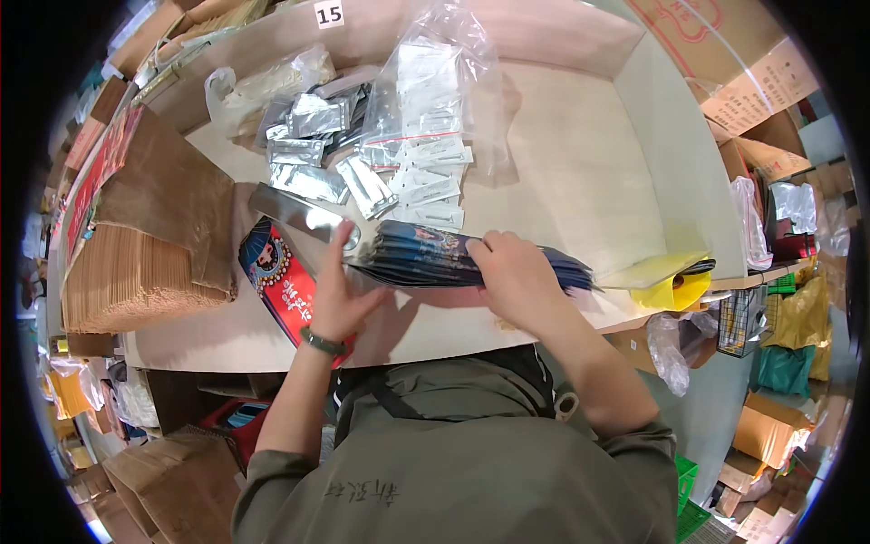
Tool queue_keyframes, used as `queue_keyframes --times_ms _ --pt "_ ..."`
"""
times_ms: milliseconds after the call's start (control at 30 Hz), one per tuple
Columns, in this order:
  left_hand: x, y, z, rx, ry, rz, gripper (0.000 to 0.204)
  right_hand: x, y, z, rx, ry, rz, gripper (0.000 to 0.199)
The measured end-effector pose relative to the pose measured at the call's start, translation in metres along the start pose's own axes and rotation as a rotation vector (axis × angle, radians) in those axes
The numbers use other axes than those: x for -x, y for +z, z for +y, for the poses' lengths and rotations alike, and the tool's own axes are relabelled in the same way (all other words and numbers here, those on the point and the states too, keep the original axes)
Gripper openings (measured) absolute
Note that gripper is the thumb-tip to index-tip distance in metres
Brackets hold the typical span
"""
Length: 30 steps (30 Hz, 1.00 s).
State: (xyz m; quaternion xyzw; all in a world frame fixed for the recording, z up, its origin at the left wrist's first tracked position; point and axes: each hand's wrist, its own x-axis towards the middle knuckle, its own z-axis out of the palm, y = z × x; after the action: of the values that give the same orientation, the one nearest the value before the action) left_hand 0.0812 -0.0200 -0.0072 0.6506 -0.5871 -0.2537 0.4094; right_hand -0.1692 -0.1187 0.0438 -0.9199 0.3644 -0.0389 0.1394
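Note:
A thick, fanned stack of dark blue printed pouches (421, 258) lies across the front middle of the table. My right hand (515, 276) is closed over its right part, fingers on top. Just off the stack's left end, my left hand (340, 299) has thumb and fingers apart and holds nothing. Partly under that hand rests a red and blue printed pouch (288, 286) with a figure on it. A flat shiny metal strip (294, 210) lies slantwise behind the left hand, its right end close to the stack.
Silver sachets (317, 118) are heaped behind. Beside them, white sachets (430, 186) spill from a clear plastic bag (485, 100). A brown paper package of stacked card-like sheets (149, 272) stands at left. A yellow container (672, 288) sits at the right edge. Low walls (566, 41) border the table.

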Motion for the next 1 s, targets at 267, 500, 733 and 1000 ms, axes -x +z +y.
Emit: queue_keyframes --times_ms 267,500,733,1000 --pt "-0.017 -0.015 -0.010 0.126 -0.179 -0.251 0.087 -0.003 -0.025 0.003 0.010 -0.016 -0.144 0.019" --pt "-0.020 -0.004 0.086 -0.734 0.348 -0.334 0.087 0.012 -0.003 -0.007 -0.017 -0.073 -0.072 0.040" --pt "-0.025 0.002 0.065 -0.693 0.290 -0.339 0.068 0.075 -0.023 0.043 -0.206 0.224 0.233 0.069" --pt "-0.009 0.007 0.049 -0.465 0.198 -0.157 0.075 0.074 0.058 0.046 -1.224 0.307 0.715 0.056"
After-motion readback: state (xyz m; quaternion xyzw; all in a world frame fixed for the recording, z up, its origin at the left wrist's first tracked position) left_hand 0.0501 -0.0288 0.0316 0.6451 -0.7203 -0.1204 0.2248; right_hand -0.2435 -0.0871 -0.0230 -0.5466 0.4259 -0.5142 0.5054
